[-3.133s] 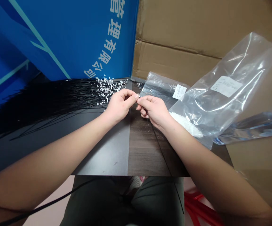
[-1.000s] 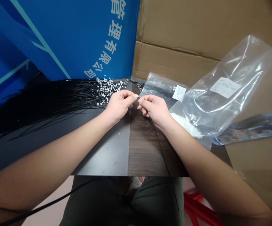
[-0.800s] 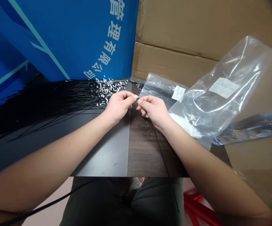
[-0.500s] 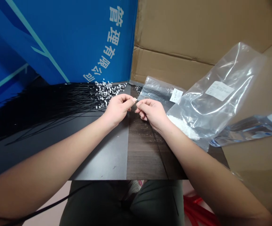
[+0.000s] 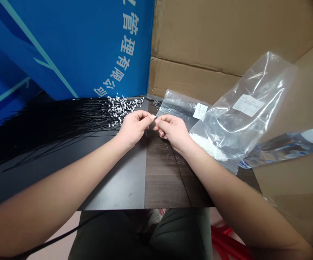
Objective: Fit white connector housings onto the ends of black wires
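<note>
One left grip (image 5: 133, 130) and one right grip (image 5: 172, 131) above one worktop (image 5: 167, 184). Beyond and right of the right grip, two clear bags (image 5: 231, 126), two labels (image 5: 248, 105), one per bag, and one bottle (image 5: 283, 148). Left of and beyond the left grip, one heap of black strands (image 5: 50, 119) with white tabs (image 5: 120, 106), too many to count.

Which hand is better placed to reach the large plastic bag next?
Probably the right hand: it is nearer that large plastic bag, while the left hand is nearer the black wires.
</note>
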Motion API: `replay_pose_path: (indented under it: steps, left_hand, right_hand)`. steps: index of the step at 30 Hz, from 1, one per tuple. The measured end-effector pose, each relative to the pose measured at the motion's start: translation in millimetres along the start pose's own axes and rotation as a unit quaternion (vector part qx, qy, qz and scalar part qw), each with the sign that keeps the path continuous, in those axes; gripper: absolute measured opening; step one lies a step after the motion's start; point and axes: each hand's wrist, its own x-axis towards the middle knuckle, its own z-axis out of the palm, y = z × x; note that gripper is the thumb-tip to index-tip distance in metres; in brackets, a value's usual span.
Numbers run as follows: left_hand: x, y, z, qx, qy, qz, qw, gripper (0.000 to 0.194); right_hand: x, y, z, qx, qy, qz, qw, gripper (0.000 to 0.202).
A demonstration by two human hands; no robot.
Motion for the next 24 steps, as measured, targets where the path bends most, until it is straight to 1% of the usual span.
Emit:
replay_pose_path:
  steps: [6, 14, 24]
  left_hand:
    - [-0.3, -0.8, -0.2, -0.002, -0.002, 0.001, 1.000, 0.022]
    - [1.2, -4.6, -0.7, -0.004, -0.003, 0.002, 1.000, 0.022]
    - [-0.2, -1.6, -0.2, -0.001, -0.004, 0.005, 1.000, 0.021]
  right_hand:
    - [-1.0, 0.3, -0.2, -0.012, 0.001, -0.006, 1.000, 0.015]
    - [-2.0, 1.1, -0.6, -0.019, -0.005, -0.017, 1.000, 0.013]
    - [-3.1, 0.0, 0.6, -0.005, -0.005, -0.015, 1.000, 0.014]
